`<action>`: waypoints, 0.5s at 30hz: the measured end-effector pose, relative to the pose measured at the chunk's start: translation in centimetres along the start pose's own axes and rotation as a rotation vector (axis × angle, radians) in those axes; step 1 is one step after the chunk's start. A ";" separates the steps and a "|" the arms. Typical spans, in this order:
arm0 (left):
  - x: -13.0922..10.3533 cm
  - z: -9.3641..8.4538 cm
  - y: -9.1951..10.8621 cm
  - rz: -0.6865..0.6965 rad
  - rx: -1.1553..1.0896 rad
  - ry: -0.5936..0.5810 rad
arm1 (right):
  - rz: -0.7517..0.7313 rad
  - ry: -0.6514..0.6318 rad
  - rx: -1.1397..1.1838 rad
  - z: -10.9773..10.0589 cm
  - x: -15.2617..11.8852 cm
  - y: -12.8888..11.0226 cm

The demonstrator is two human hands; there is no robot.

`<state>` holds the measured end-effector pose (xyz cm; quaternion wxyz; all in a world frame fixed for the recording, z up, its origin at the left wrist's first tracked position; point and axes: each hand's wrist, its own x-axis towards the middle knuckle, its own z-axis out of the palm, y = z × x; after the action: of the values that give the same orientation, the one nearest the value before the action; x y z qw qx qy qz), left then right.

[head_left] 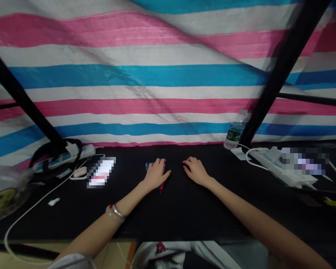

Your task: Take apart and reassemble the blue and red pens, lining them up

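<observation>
My left hand (155,175) lies palm down on the black table (173,216), its fingers pointing forward and the thumb out to the side. Beneath it is a red pen (161,188), whose lower end sticks out near the thumb. The tip of a bluish pen-like thing (146,166) shows left of the fingers; the rest is covered. My right hand (196,172) rests on the tabletop a short way to the right, fingers slightly bent and apart, with nothing visible in it.
On the left are a lit phone (102,172), a white earbud case (80,172), an earbud (54,202), a power strip (86,151) and a plastic bag (5,194). To the right stand a water bottle (234,132) and another power strip (280,168). A striped sheet (145,74) hangs behind.
</observation>
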<state>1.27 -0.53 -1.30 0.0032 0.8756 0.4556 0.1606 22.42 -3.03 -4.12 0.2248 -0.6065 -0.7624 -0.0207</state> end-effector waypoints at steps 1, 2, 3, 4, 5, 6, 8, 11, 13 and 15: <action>0.0 0.0 0.0 -0.003 0.006 -0.006 | 0.000 0.003 -0.001 0.0 0.0 0.0; 0.1 0.1 -0.1 0.001 0.008 -0.015 | -0.001 0.005 -0.001 0.1 0.0 0.0; 0.1 0.0 -0.1 0.010 0.006 -0.026 | -0.002 0.006 -0.001 0.1 0.0 0.1; 0.2 0.0 -0.1 0.022 0.003 -0.039 | -0.003 0.007 0.000 0.1 0.0 0.1; 0.2 -0.1 -0.1 0.032 -0.001 -0.053 | -0.004 0.007 0.001 0.1 0.0 0.1; 0.3 -0.1 -0.2 0.040 -0.005 -0.068 | -0.005 0.006 0.001 0.2 0.0 0.1; 0.3 -0.2 -0.2 0.050 -0.010 -0.089 | -0.006 0.006 0.000 0.2 0.0 0.2; 0.4 -0.3 -0.3 0.061 -0.019 -0.097 | -0.008 0.007 0.000 0.2 0.0 0.2; 0.4 -0.4 -0.3 0.060 -0.026 -0.102 | -0.009 0.010 0.001 0.2 0.0 0.2; 0.4 -0.5 -0.2 0.052 -0.037 -0.115 | -0.011 0.012 0.004 0.2 0.0 0.2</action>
<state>1.16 -0.10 -0.75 0.0416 0.8947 0.4286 0.1184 22.56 -2.93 -4.38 0.2305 -0.6017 -0.7644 -0.0242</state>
